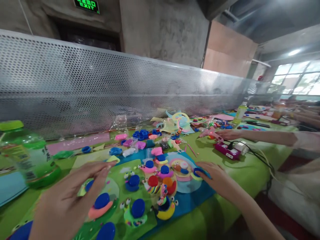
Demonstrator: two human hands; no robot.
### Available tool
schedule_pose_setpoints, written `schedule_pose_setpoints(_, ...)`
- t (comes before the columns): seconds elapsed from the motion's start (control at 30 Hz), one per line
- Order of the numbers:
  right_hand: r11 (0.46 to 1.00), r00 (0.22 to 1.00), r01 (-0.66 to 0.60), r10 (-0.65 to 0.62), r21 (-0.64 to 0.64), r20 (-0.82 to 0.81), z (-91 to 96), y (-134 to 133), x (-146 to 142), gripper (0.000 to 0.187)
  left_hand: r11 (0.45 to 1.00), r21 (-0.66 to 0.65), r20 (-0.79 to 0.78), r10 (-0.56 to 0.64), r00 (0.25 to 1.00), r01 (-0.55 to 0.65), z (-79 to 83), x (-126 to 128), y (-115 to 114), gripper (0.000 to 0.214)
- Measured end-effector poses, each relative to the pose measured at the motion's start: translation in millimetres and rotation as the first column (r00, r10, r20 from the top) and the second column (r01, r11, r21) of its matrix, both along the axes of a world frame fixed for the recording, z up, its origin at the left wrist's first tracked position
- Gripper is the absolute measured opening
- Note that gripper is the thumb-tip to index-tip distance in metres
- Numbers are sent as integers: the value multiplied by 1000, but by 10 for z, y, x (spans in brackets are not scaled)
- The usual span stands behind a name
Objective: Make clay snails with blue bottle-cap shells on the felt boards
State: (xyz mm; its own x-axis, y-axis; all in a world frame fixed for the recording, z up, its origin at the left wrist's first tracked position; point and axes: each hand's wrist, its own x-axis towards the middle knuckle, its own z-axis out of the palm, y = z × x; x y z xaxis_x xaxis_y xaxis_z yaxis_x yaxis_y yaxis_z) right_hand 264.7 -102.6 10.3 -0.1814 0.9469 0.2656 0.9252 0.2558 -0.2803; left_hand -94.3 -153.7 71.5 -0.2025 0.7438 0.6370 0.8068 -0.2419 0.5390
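My left hand is raised over the left part of a green sheet, thumb and fingers drawn together. A small pale yellow piece shows at its fingertips; whether it is pinched or lies behind them I cannot tell. My right hand is closed at the right side of a light blue panel, with a blue strip-like piece between its fingers. Between my hands stand several clay snails, including a blue one, a green one and a yellow one.
A green-capped bottle stands at left. Clay packets and blue rings litter the back, before a perforated metal screen. At right, another person's hand holds a pink glue gun near a purple power strip with cables.
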Motion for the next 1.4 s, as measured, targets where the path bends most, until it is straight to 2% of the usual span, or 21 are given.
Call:
schedule_pose_setpoints(0.2, 997, 999, 7, -11, 77, 47, -28, -15, -27, 21, 993, -122, -77, -20, 997, 11, 124, -30, -34, 33)
schedule_pose_setpoints(0.33, 985, 997, 23, -36, 170, 71, 10, -64, -23, 22, 980, -184, 97, -65, 993, 82, 144, -14, -53, 37)
schedule_pose_setpoints(0.4, 961, 998, -9, -9, 277, 64, 74, -122, -64, 24, 970, -197, 181, -108, 978, 143, 153, 40, -87, 37)
schedule_pose_setpoints(0.47, 901, 996, -94, 82, 423, 47, 179, -199, -167, 24, 963, -199, 238, -134, 962, 184, 153, 99, -120, 34)
schedule_pose_setpoints(0.53, 812, 978, -191, 208, 552, 32, 324, -278, -338, 23, 951, -190, 248, -194, 949, 244, 139, 134, -135, 30)
schedule_pose_setpoints(0.6, 732, 943, -271, 331, 625, 22, 494, -332, -559, 22, 930, -177, 235, -279, 931, 323, 120, 140, -127, 26)
schedule_pose_setpoints(0.67, 658, 888, -348, 460, 668, 10, 660, -340, -802, 21, 910, -157, 294, -329, 898, 385, 109, 130, -105, 20)
schedule_pose_setpoints(0.73, 581, 818, -417, 575, 699, 10, 792, -295, -1038, 22, 890, -97, 459, -358, 813, 446, 112, 121, -81, 15)
schedule_pose_setpoints(0.8, 509, 748, -480, 663, 715, 31, 875, -211, -1245, 24, 866, -16, 630, -380, 678, 500, 123, 119, -57, 13)
schedule_pose_setpoints(0.87, 461, 695, -519, 718, 720, 42, 908, -115, -1406, 27, 842, 34, 741, -383, 551, 538, 127, 121, -34, 11)
schedule_pose_setpoints(0.93, 443, 665, -528, 747, 725, 28, 899, -36, -1509, 27, 833, 41, 794, -363, 488, 552, 117, 128, -16, 10)
schedule_pose_setpoints(1.03, 418, 648, -509, 762, 753, 15, 836, 12, -1548, 23, 835, 10, 828, -315, 464, 550, 91, 150, -5, 12)
schedule_pose_setpoints(1.2, 391, 700, -495, 709, 776, 90, 753, -12, -1450, 17, 834, -52, 868, -235, 438, 550, 64, 215, -17, 18)
schedule_pose_setpoints(1.27, 398, 713, -508, 692, 764, 113, 751, -8, -1422, 18, 852, -112, 863, -172, 475, 511, 46, 242, -12, 22)
schedule_pose_setpoints(1.4, 440, 737, -490, 670, 753, 87, 765, 12, -1427, 19, 890, -218, 788, -82, 610, 401, 6, 278, 20, 28)
